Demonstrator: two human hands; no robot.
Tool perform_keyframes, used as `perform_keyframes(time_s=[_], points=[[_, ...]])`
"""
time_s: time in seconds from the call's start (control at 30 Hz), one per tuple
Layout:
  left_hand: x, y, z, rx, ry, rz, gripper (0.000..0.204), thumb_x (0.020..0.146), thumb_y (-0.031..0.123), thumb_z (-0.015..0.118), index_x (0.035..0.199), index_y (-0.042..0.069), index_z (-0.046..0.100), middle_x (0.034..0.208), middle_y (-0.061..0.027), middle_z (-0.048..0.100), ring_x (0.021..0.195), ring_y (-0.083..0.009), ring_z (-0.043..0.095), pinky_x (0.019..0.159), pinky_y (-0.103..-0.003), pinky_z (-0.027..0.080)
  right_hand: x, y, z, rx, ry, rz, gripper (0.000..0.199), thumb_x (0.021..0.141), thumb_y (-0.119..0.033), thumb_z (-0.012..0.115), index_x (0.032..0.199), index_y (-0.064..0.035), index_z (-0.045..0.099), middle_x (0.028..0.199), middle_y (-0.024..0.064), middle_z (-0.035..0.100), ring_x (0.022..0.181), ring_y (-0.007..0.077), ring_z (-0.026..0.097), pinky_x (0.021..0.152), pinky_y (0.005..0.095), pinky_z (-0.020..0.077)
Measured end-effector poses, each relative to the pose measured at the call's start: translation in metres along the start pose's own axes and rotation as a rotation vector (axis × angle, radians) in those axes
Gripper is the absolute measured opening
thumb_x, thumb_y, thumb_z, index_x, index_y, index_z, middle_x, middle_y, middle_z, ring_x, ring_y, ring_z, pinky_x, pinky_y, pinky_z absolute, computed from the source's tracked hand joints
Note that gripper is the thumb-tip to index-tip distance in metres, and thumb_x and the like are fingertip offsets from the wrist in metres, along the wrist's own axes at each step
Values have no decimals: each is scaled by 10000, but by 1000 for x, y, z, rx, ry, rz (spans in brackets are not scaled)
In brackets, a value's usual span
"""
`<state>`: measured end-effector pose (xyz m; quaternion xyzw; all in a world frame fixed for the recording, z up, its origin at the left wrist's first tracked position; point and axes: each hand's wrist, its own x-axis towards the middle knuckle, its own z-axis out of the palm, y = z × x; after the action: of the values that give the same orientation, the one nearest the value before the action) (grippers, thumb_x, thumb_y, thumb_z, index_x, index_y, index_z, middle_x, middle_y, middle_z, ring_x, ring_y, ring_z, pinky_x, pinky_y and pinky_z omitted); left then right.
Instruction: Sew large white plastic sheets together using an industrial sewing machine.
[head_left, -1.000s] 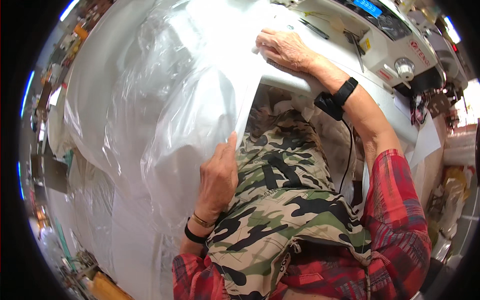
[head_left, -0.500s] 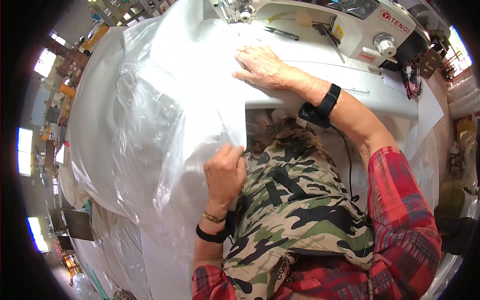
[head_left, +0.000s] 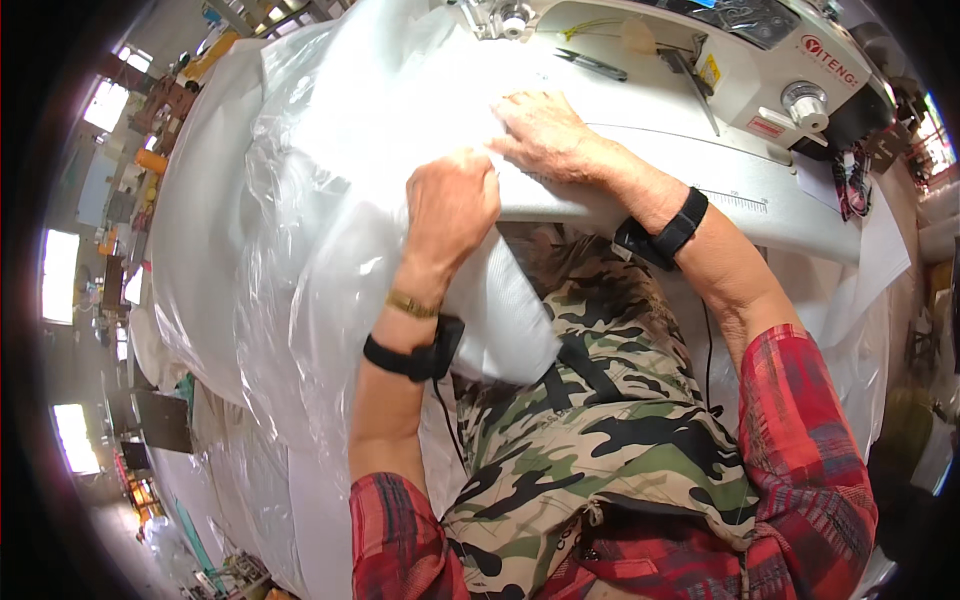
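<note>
A thin white fabric sheet [head_left: 505, 320] hangs off the front edge of the sewing machine bed, its loose corner over my lap. My left hand [head_left: 450, 210] is closed in a fist around the sheet's upper part, just in front of the bed. To its right, my right hand [head_left: 550, 135] rests on the bed with curled fingers and thumb at the sheet's edge. Glare washes out the cloth at its fingertips. Past my hands stands the white sewing machine [head_left: 740, 70]; its needle area [head_left: 510, 20] is at the top.
Crumpled clear plastic and white sheeting [head_left: 270, 220] cover the left side. Black thread snips [head_left: 590, 65] lie on the bed behind my right hand. A camouflage apron [head_left: 620, 420] covers my lap. White paper [head_left: 870, 240] hangs at the right end.
My left hand has moved up and away from me, close to my right hand, carrying the sheet's edge. The sheet's lower corner now swings out over my lap.
</note>
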<state>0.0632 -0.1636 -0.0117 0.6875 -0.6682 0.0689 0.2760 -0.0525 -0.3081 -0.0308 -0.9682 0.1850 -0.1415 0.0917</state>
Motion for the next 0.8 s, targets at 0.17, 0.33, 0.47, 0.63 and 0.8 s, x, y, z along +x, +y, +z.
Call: perform_keyframes(time_s=[0.17, 0.33, 0.47, 0.63, 0.8], points=[[20, -12, 16, -179, 88, -55, 229, 812, 122, 552, 866, 3, 740, 704, -193, 655, 663, -305, 663, 655, -384, 516, 10, 4, 4, 33, 88, 58, 327, 938, -303, 509, 1078, -21, 598, 1101, 187, 591, 1109, 351, 528, 935, 488, 381], [-13, 9, -8, -935, -70, -389, 379, 1018, 130, 458, 1356, -37, 497, 1232, -140, 614, 838, -138, 653, 673, -218, 520, 9, 6, 1, 283, 107, 157, 331, 956, -278, 466, 1016, 8, 621, 1031, 235, 616, 993, 417, 587, 877, 488, 456], [-56, 21, -13, -799, 100, -327, 347, 1014, 131, 479, 1308, -42, 544, 1187, -138, 640, 879, -140, 663, 689, -227, 522, -11, -4, 1, 423, 294, 11, 477, 988, -316, 496, 1344, 1, 509, 1276, 266, 575, 1186, 383, 558, 1016, 417, 425], [-114, 43, -18, -736, 78, -380, 286, 1003, 102, 510, 1249, -11, 603, 1165, -100, 658, 911, -135, 664, 727, -249, 523, -90, -54, 10, 674, 387, 138, 521, 994, -259, 505, 1408, 46, 426, 1319, 275, 553, 1235, 336, 544, 1043, 382, 414], [-139, 58, -15, -743, 87, -395, 269, 985, 100, 554, 1228, 6, 621, 1157, -80, 661, 917, -137, 657, 749, -255, 517, -155, -85, 53, 1394, 357, 399, 442, 945, -118, 601, 1321, 57, 449, 1072, 113, 673, 959, 99, 604, 844, 256, 491]])
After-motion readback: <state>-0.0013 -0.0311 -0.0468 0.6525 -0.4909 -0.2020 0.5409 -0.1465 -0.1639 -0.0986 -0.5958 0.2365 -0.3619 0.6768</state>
